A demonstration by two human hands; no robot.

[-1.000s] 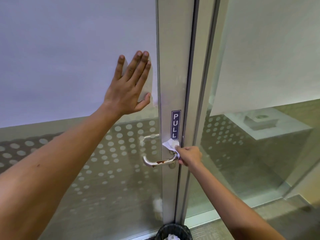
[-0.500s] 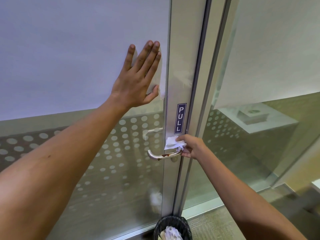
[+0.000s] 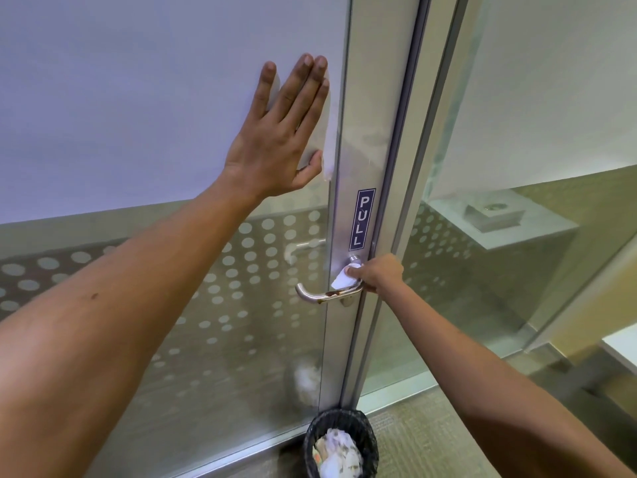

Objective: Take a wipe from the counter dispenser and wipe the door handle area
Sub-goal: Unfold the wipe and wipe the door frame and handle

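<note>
A silver lever door handle (image 3: 319,296) with rusty brown stains sticks out to the left from the metal door stile (image 3: 365,139). My right hand (image 3: 377,273) is shut on a crumpled white wipe (image 3: 343,279) and presses it against the stile just above the handle's base, below a blue PULL sticker (image 3: 362,219). A round lock cylinder (image 3: 354,259) shows just above the wipe. My left hand (image 3: 279,132) lies flat and open on the frosted glass door pane, fingers pointing up, beside the stile.
A black mesh waste bin (image 3: 339,443) holding used white wipes stands on the floor at the foot of the door. To the right is a fixed glass panel (image 3: 517,167) reflecting a counter. Carpeted floor (image 3: 420,443) lies at the lower right.
My right hand has shifted the wipe down off the area under the PULL sticker toward the handle's base, uncovering the lock cylinder. The view has moved left. My left hand stays pressed on the glass.
</note>
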